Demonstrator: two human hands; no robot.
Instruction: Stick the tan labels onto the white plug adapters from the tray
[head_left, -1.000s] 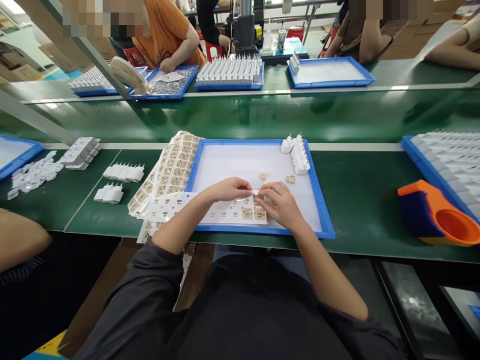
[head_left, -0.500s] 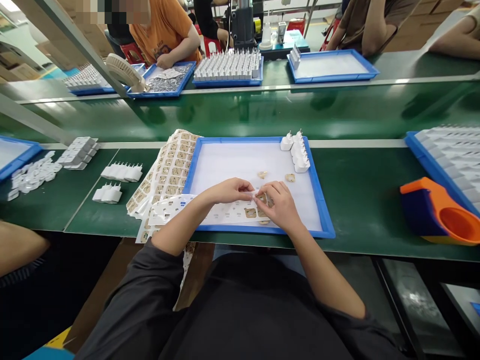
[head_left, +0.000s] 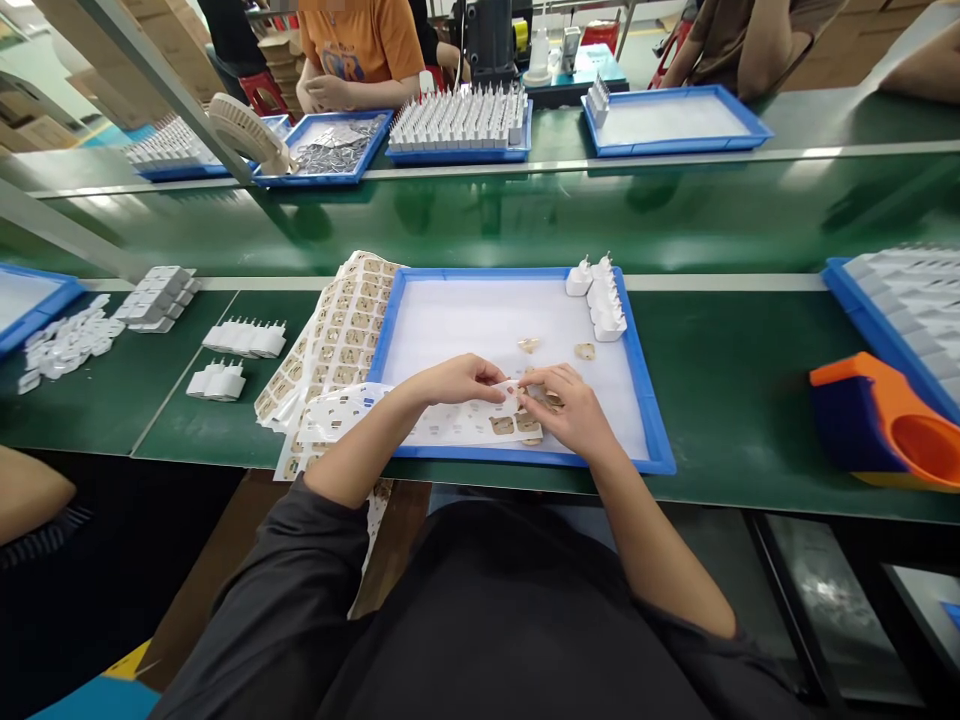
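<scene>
A white backing sheet (head_left: 457, 425) with tan die-cut stickers lies over the front of a blue-rimmed tray (head_left: 651, 415). At the sheet's upper edge, the fingers of my left hand (head_left: 474, 381) are pinched on it. Just to the right, my right hand (head_left: 568, 408) has thumb and fingers closed at a small tan sticker (head_left: 523, 398), partly hidden by the fingers. Two loose tan stickers, one (head_left: 529, 345) and another (head_left: 585, 351), rest on the tray's white bottom. White plug housings (head_left: 606, 305) with pins stand in its back right corner.
More sticker sheets (head_left: 352, 320) are stacked under the tray's left side. Several white plug housings (head_left: 246, 338) stand farther left. An orange and blue tape dispenser (head_left: 862, 420) sits at right, near another loaded tray (head_left: 844, 275). Across the bench, people sit behind trays and a small fan (head_left: 247, 135).
My right hand has drawn slightly right, away from my left fingers, with the sticker at its fingertips. My left hand stays nearly in place. Across the bench, the orange-shirted person's hands have come together.
</scene>
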